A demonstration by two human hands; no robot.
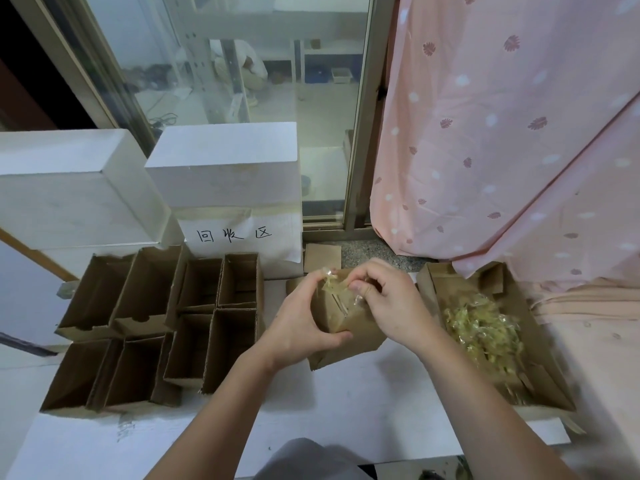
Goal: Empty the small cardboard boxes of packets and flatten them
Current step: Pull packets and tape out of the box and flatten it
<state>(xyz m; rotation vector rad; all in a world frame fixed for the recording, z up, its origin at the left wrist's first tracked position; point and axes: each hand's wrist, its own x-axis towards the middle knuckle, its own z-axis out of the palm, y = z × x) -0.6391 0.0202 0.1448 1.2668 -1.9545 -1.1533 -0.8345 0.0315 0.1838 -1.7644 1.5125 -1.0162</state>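
Much of the small cardboard box (337, 318) is hidden: the left hand (298, 322) covers its left face and the right hand (391, 303) its upper right edge, so only a brown face with a dark slit-like seam shows between them. Whether packets remain inside cannot be told. The box is held just above the white tabletop (346, 403), in the middle, tilted, over a loose brown cardboard piece (346, 355) whose edges are partly covered by the wrists.

The left grip is closed round the box, thumb along its lower edge, while its fingertips also pinch a crumpled strip of clear yellowish tape (330, 280) at the top. The right grip is closed too, thumb and fingers pinching the same tape and some clear film at the box's top edge.

To the right, an open cardboard box (450, 282) holds a blurred heap of yellow-green packets (485, 330); their print is unreadable, and the box's far corner lies under a pink patterned curtain (502, 133). To the left stand eight emptied small cartons (156, 323), open-topped, packed side by side.

Behind them a white paper sign (242, 237) carries the handwritten characters 回收区, fixed to a stack of white boxes (225, 161). Beyond the glass door (242, 81) the room is hazy, with a crouching figure barely made out.
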